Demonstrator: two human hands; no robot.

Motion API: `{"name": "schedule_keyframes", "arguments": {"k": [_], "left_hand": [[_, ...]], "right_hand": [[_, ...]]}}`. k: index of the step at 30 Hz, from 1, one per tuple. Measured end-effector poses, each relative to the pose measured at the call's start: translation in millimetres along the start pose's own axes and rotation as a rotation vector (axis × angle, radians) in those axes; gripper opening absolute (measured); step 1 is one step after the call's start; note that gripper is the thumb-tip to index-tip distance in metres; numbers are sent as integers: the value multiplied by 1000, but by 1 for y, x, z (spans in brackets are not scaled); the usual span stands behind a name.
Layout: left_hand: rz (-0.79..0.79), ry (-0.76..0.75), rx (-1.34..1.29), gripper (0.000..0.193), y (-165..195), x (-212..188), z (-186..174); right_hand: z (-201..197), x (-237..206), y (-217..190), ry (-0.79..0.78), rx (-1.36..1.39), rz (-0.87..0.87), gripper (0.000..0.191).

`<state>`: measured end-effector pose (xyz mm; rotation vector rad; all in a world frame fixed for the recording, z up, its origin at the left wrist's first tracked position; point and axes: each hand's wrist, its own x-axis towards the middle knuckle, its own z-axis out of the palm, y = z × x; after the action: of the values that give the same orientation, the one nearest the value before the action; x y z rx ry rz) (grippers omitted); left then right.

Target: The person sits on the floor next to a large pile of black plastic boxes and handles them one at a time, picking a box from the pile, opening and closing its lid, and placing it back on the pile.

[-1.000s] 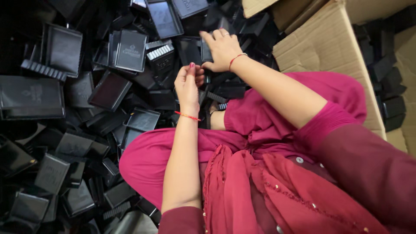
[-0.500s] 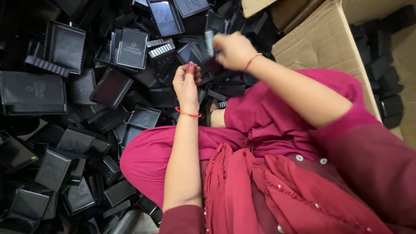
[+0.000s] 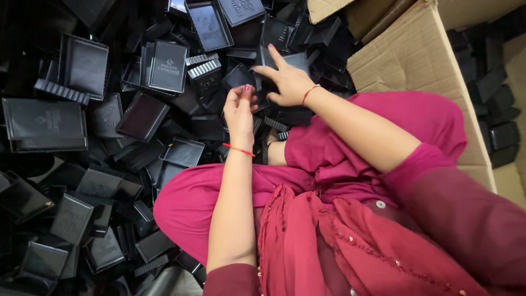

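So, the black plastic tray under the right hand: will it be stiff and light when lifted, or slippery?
The black tray under the right hand is thin-walled and shallow, so it is probably stiff yet light. Its surface looks glossy, so it may slip somewhat. It lies tilted on a loose pile, so neighbours would likely shift when it is pulled.
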<state>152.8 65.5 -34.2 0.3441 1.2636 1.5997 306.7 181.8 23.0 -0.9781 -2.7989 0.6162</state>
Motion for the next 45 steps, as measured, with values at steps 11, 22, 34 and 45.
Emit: {"name": "schedule_keyframes", "arguments": {"k": [11, 22, 34, 45], "left_hand": [[-32, -80, 43, 14, -1, -2, 2], [33, 24, -70, 25, 14, -10, -3], [36, -197, -710, 61, 35, -28, 2], [-10, -266, -722, 76, 38, -27, 14]], "right_hand": [[-19, 3, 23, 71, 730, 560, 80], [-40, -6, 23, 570, 399, 109, 53], [-16, -6, -3, 399, 390, 233, 25], [-18, -2, 3, 411, 146, 409, 44]]}}
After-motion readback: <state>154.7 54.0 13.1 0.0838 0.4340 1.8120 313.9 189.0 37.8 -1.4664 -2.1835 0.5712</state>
